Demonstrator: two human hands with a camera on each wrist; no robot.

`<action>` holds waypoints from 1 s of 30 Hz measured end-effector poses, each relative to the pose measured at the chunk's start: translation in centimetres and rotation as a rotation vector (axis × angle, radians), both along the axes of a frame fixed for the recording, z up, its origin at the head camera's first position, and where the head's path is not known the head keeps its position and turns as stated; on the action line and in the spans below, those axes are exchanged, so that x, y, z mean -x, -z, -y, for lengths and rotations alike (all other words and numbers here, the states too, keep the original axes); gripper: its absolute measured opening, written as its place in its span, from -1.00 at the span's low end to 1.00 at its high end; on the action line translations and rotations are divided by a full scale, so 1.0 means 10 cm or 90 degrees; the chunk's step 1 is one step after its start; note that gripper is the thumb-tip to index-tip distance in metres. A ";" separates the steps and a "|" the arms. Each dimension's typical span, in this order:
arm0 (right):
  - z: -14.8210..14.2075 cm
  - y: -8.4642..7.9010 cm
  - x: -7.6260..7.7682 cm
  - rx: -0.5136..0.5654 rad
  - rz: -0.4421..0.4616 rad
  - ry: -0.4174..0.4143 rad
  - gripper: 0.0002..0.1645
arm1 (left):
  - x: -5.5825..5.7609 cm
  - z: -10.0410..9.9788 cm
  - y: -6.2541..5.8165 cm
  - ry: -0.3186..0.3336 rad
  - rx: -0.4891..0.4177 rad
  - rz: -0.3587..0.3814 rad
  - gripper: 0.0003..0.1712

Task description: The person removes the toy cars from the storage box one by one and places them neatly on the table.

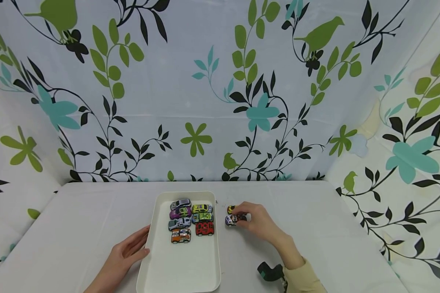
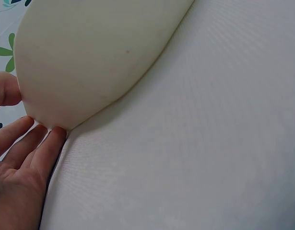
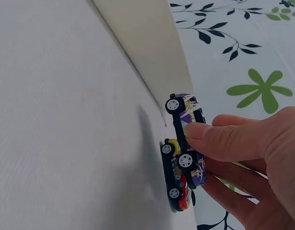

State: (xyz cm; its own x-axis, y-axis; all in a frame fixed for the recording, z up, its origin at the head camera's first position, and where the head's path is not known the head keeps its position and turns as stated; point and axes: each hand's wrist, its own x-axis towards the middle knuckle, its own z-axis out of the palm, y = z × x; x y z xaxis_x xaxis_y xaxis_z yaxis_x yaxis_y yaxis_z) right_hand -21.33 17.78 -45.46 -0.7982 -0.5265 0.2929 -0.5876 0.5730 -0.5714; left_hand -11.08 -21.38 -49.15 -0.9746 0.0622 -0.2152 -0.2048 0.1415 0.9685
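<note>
Overall, a leaf-and-bird printed cloth (image 1: 168, 81) hung behind and at both sides of the scene, probably to screen off the background. In front of it spread the white tabletop (image 1: 297, 244), a flat, plain ground for small wheeled things. The pale, shallow tray (image 1: 179, 268) lay lengthwise toward the person, its low walls seemingly suited to keeping cars from rolling away. Of the two hands, the left hand (image 1: 126, 254) rested with thumb and fingers extended against the tray's left side, apparently to steady it; the right hand (image 1: 258, 221) pinched a purple toy car (image 1: 233, 220) beside the tray's right wall, a hold that left its wheels toward the tabletop. Whether that car touched the tabletop could not be told. Seven toy cars (image 1: 202, 218) stood crosswise in the tray's far half, four in a left column and three in a right, presumably to save room. The yellow-and-red car (image 3: 172, 172) stood just beyond the held one, outside the tray.
</note>
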 end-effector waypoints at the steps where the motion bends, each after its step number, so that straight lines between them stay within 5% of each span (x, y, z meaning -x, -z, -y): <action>1: 0.00 0.01 0.01 0.000 0.004 0.003 -0.61 | 0.00 0.00 0.00 0.002 0.002 -0.004 -0.19; 30: -0.09 0.20 0.10 0.017 -0.016 0.031 -0.64 | -0.01 0.00 -0.01 -0.002 0.006 -0.006 -0.18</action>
State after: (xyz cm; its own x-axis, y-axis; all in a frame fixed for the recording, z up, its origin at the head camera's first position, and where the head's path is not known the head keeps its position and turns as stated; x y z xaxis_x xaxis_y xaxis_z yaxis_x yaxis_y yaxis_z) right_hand -22.35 18.69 -47.45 -0.8146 -0.4796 0.3261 -0.5740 0.5858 -0.5722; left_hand -10.99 -21.36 -49.07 -0.9766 0.0574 -0.2073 -0.1968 0.1505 0.9688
